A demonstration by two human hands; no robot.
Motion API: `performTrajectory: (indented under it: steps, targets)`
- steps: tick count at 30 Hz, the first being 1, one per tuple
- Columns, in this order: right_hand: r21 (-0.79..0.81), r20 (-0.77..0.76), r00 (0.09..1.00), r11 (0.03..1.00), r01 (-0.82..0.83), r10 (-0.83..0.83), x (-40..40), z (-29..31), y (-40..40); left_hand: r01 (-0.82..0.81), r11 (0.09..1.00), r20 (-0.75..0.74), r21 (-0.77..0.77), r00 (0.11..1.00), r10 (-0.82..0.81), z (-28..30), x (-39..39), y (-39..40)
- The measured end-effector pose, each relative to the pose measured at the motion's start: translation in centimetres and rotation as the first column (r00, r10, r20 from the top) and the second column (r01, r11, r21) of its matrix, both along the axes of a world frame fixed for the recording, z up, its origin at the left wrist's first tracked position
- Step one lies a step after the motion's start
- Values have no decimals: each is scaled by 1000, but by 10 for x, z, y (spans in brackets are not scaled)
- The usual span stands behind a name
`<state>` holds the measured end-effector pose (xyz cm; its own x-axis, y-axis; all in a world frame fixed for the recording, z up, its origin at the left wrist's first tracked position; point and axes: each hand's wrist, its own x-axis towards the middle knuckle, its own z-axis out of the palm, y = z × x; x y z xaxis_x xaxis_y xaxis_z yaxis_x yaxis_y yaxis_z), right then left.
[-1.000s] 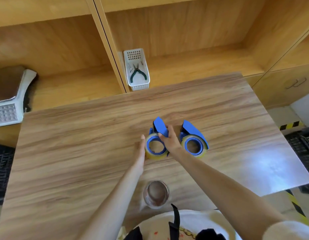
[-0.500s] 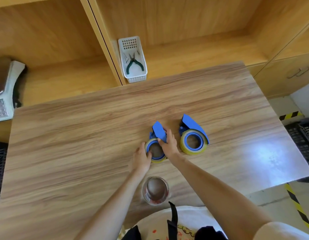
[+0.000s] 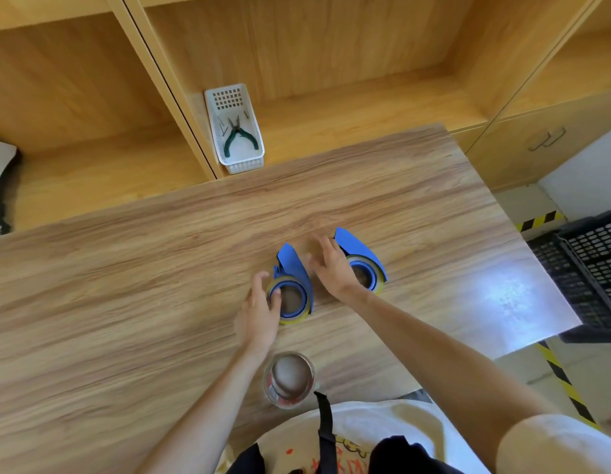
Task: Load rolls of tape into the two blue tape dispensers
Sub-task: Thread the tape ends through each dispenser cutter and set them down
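Observation:
Two blue tape dispensers lie side by side on the wooden table (image 3: pixel 126 285), each with a yellowish roll of tape on its hub. My left hand (image 3: pixel 261 309) rests against the left dispenser (image 3: pixel 292 285), fingers curled on the roll's left rim and thumb at the hub. My right hand (image 3: pixel 331 265) hovers between the two with fingers spread, holding nothing, and hides part of the right dispenser (image 3: pixel 364 261). A clear roll of tape (image 3: pixel 289 379) lies flat near the table's front edge, below my left hand.
A white plastic basket (image 3: pixel 233 128) holding green-handled pliers sits on the wooden shelf behind the table. A black crate (image 3: pixel 591 268) stands on the floor to the right, beside yellow-black floor tape. A grey device shows at the far left edge.
My right hand has let go of the left dispenser and lifted to the right with fingers spread. My left hand stays on the left roll. The view has shifted.

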<state>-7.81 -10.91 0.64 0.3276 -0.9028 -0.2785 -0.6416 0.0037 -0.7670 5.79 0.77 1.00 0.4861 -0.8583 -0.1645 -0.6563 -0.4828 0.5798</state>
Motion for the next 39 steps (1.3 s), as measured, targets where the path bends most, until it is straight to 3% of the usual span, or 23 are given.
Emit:
performTrajectory:
  steps: [6, 10, 14, 16, 18, 23, 33, 39]
  targets:
    - [-29, 78, 989, 992, 125, -122, -40, 7, -13, 95, 989, -115, -116, 987, -108, 12, -23, -18]
    - [-94, 34, 991, 986, 135, -132, -63, 9, -6, 212, 964, -123, -159, 965, -232, 17, -44, -23]
    - [-196, -30, 989, 971, 135, -143, -87, 3, 4, 328, 942, -161, -64, 929, -334, 19, -66, -33]
    - [-275, -146, 979, 957, 97, -141, -98, -1, 8, 386, 922, -189, -5, 905, -380, 20, -77, -37]
    - [-253, -253, 958, 965, 67, -133, -107, -5, 7, 408, 911, -219, 58, 895, -387, 19, -88, -43]
    - [100, -267, 962, 992, 79, -49, -114, -13, -2, 339, 921, -266, 189, 921, -284, 15, -105, -54]
    - [178, -323, 944, 984, -2, 61, -114, -14, -29, 139, 976, -231, 169, 968, -98, 28, -116, -67]
    - [325, -77, 997, 944, 55, -31, -115, -4, -42, -52, 993, -221, 102, 973, 74, 32, -111, -65]
